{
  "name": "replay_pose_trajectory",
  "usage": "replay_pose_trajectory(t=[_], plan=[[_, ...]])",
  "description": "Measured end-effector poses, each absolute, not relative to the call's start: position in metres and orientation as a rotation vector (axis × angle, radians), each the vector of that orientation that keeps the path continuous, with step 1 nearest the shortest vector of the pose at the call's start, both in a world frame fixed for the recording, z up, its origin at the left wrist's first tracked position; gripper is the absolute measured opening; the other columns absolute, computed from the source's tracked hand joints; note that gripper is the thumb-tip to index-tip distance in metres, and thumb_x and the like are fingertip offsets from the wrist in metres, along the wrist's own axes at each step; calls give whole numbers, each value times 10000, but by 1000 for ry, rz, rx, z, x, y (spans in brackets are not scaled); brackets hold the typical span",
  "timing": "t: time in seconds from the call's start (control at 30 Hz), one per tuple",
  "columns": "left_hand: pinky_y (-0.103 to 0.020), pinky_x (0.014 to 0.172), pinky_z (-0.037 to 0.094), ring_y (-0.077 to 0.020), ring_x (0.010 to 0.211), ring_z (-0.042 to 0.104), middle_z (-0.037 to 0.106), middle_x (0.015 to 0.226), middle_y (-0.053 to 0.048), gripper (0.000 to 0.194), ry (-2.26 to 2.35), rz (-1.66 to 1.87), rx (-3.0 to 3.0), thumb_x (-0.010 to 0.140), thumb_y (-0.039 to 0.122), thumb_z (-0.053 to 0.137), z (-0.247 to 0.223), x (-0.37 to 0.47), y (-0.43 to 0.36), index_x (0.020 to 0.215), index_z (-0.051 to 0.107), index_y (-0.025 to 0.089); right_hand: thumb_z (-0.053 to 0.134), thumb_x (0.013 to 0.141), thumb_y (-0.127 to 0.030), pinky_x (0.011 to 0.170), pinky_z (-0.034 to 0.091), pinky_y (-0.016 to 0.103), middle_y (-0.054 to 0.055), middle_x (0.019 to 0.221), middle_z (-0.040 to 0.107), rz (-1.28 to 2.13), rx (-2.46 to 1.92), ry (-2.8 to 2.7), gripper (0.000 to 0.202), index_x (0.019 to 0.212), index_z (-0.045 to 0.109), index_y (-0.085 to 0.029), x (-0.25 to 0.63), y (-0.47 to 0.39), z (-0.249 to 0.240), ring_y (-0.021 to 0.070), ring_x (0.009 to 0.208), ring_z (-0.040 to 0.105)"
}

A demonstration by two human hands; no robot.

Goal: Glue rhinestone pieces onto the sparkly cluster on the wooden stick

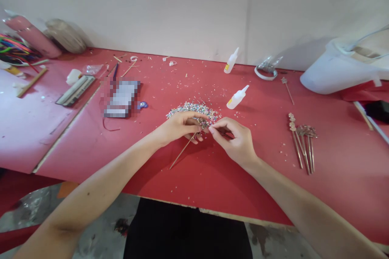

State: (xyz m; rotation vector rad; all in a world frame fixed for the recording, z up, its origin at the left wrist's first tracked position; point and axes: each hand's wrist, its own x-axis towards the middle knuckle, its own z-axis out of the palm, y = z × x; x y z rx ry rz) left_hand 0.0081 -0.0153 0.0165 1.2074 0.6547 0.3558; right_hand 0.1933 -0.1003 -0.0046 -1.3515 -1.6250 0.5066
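My left hand (pixel 184 126) grips a metal hair stick (pixel 182 153) near its ornamented head, and the long thin shaft slants down toward the table's front. At that ornament, my right hand (pixel 232 135) has thumb and forefinger pinched together; whatever lies between those fingertips is too small to name. Just behind both hands spreads a heap of small shiny multicoloured chips (pixel 194 108), partly covered by my left hand. A white glue bottle (pixel 237 97) with a pointed nozzle stands beyond my right hand.
A second glue bottle (pixel 231 61) stands near the wall. To the right lie several finished-looking hair sticks (pixel 304 141) and a white bucket (pixel 322 68). A pixelated phone-shaped object (pixel 123 99) and a long narrow box (pixel 75 91) are at left, with a pink bottle (pixel 33 34) farther back.
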Motion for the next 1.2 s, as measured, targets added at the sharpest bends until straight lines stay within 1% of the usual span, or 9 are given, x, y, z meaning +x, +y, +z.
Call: replay_pose_trajectory(t=[0.17, 0.33, 0.63, 0.87, 1.2], plan=[[-307, 647, 590, -153, 687, 684, 697, 796, -44, 333, 669, 355, 1199, 816, 109, 620, 15, 11, -17, 1148, 608, 137, 608, 859, -229, 572, 460, 257, 11, 755, 652, 499, -1343, -1638, 76, 786, 615, -211, 194, -100, -5, 122, 638, 574], [-317, 644, 594, -151, 687, 685, 688, 779, -36, 305, 662, 355, 1210, 829, 98, 604, 15, 11, -17, 1131, 601, 136, 605, 862, -221, 582, 463, 264, 13, 759, 651, 515, -1331, -1648, 72, 792, 618, -211, 194, -100, -6, 126, 650, 580], [-316, 642, 595, -152, 700, 687, 691, 816, -39, 305, 639, 353, 1221, 835, 98, 598, 14, 10, -17, 1137, 599, 142, 606, 861, -216, 585, 463, 265, 12, 759, 649, 527, -1337, -1654, 68, 794, 616, -211, 195, -99, -8, 127, 650, 582], [-307, 647, 590, -147, 692, 680, 682, 783, -37, 317, 662, 344, 1227, 834, 103, 596, 17, 10, -17, 1149, 599, 133, 604, 861, -223, 594, 469, 269, 17, 757, 650, 540, -1346, -1657, 71, 794, 618, -205, 194, -99, -7, 131, 654, 587], [-313, 654, 596, -152, 705, 686, 690, 810, -46, 312, 645, 347, 1230, 828, 124, 608, 14, 10, -17, 1139, 599, 138, 600, 866, -241, 590, 474, 275, 17, 761, 656, 562, -1355, -1637, 81, 790, 610, -215, 195, -99, -7, 135, 651, 588]])
